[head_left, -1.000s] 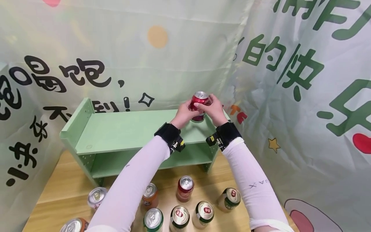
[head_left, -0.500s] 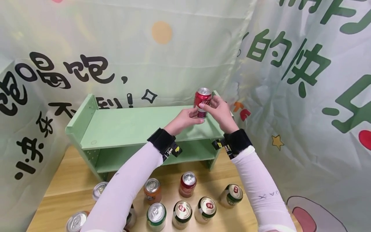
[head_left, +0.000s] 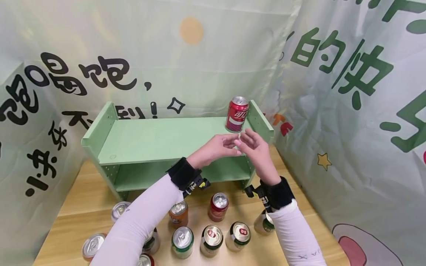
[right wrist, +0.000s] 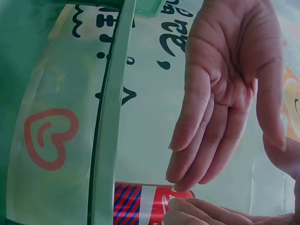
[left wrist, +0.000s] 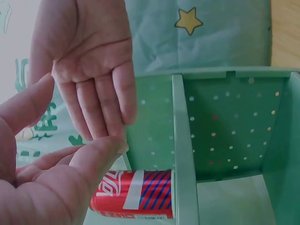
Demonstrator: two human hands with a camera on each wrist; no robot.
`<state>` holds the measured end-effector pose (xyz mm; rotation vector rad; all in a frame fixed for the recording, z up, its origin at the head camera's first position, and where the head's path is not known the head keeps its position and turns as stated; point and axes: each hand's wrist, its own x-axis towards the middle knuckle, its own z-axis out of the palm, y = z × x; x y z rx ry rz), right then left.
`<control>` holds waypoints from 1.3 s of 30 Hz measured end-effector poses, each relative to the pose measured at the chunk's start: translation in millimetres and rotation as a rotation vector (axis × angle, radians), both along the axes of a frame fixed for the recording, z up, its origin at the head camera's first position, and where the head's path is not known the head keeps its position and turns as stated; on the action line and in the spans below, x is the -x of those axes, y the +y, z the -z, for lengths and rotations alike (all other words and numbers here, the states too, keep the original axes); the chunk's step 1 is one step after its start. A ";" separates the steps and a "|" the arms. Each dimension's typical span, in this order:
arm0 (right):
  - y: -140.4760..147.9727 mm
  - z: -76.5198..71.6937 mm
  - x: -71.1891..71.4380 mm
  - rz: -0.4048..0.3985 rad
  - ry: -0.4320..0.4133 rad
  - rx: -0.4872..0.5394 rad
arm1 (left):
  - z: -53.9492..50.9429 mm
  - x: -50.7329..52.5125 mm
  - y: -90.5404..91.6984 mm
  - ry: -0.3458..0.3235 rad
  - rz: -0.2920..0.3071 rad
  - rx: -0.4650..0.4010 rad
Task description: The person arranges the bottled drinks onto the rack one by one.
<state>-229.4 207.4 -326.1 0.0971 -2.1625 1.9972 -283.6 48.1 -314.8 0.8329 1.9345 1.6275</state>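
Fingers (head_left: 251, 136) on both hands part from thumbs, bent only slightly, with nothing held; tips of the two hands come close, contact between them unclear. Red can (head_left: 237, 116) stands upright on the upper board of the green shelf (head_left: 159, 136), at its right end, just beside the right side panel. Lid looks closed, so probably full: some weight for its size, and stiff under light pressure. Wall likely thin metal that could dent if squeezed hard; painted surface smooth, perhaps slippery if damp. Best hold, by judgement, round the middle of the barrel, thumb opposing fingers, clear of the side panel. Left hand (head_left: 213, 149) comes in over the shelf's front edge from the left, pointing rightward; right hand (head_left: 260, 157) reaches up at the shelf's right end, tilted inward. Palms roughly face each other, both nearer the shelf's front than the can. Other cans, including a dark red one (head_left: 218, 210), stand on the counter (head_left: 60, 221) before the shelf.
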 end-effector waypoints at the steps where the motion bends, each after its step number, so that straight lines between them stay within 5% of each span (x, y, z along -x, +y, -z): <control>1: 0.3 1.8 -3.5 -0.002 0.002 0.008 | 0.3 -1.8 -0.4 0.002 0.003 0.004; 8: 4.5 20.4 -28.4 -0.010 -0.007 0.017 | 16.2 -12.8 -1.3 0.040 0.084 0.045; 19: 10.5 81.4 -38.0 0.023 -0.014 -0.006 | 47.4 -27.1 2.1 0.305 0.161 0.277; 23: 12.5 104.2 -35.3 -0.051 -0.035 -0.085 | 68.7 -29.6 1.6 0.372 0.150 0.360; 28: 18.1 129.8 -30.2 -0.178 -0.050 -0.195 | 90.5 -29.4 -3.8 0.342 0.112 0.463; 39: 24.8 154.0 -16.3 -0.439 -0.024 -0.595 | 130.2 -29.3 -9.6 0.382 0.072 0.659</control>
